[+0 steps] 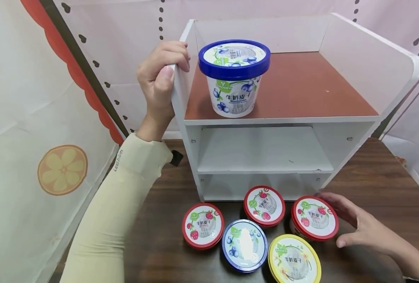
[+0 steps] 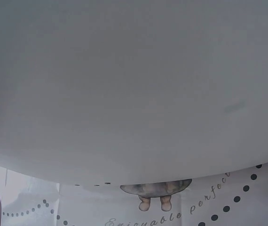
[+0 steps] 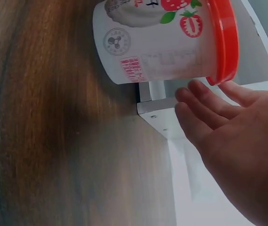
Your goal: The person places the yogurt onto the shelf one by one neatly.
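My left hand (image 1: 163, 74) grips the upper left side edge of a white shelf unit (image 1: 370, 63), fingers curled over the panel. Beside the red-lidded tub (image 1: 314, 218) at the right of the group, my right hand (image 1: 363, 228) has its fingers spread, the fingertips near the lid's rim. In the right wrist view the hand (image 3: 237, 127) lies next to the same tub (image 3: 157, 47), its fingers loosely bent and not round it; whether they touch cannot be told. A blue-lidded tub (image 1: 235, 78) stands upright on the unit's brown top, at its left. The left wrist view shows mostly a white panel (image 2: 134, 94).
Before the unit on the dark wooden table (image 1: 159, 236) stand two more red-lidded tubs (image 1: 203, 226) (image 1: 264, 206), a blue-lidded one (image 1: 244, 245) and a yellow-lidded one (image 1: 294, 259). The unit has a middle shelf (image 1: 262, 153). Patterned cloth (image 1: 89, 23) hangs behind and at left.
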Tool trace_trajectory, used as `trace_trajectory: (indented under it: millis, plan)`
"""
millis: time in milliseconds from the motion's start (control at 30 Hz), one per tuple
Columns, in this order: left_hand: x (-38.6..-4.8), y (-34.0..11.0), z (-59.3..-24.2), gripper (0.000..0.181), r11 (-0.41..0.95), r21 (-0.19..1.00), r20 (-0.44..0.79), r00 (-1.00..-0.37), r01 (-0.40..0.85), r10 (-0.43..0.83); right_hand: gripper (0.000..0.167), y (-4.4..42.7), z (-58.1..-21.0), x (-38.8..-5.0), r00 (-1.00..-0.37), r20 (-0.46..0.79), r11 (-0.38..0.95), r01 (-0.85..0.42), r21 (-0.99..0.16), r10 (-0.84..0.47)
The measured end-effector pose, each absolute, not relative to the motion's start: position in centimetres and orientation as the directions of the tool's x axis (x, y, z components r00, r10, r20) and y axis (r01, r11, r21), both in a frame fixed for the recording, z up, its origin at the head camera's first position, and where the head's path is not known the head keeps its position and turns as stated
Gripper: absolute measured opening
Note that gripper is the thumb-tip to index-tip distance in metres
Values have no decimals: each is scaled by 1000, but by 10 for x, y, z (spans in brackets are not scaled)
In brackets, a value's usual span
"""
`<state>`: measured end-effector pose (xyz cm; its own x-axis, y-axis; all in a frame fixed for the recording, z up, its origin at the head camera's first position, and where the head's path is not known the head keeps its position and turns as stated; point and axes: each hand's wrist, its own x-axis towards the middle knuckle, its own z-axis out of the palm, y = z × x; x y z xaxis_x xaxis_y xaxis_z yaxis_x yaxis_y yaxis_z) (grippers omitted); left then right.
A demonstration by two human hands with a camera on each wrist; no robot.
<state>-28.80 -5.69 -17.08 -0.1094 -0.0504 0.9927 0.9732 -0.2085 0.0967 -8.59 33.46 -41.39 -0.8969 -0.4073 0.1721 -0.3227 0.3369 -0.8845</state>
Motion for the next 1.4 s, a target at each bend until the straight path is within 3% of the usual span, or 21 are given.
trace_trajectory:
  millis: [567,967,1400]
  plan:
    - [-283,-54,-169,34,-223,90,992,-107,971,-67,98,333,-420,-81,-925,19,459,-206,-864,-379]
    - [-286,-56,-171,34,-226,87,994,-99,970,-45,97,328,-424,-83,-943,-99,503,-79,-861,-318]
    - [-289,-57,-172,34,-227,103,992,-116,969,-46,101,321,-427,-85,-954,-75,532,-96,-841,-291]
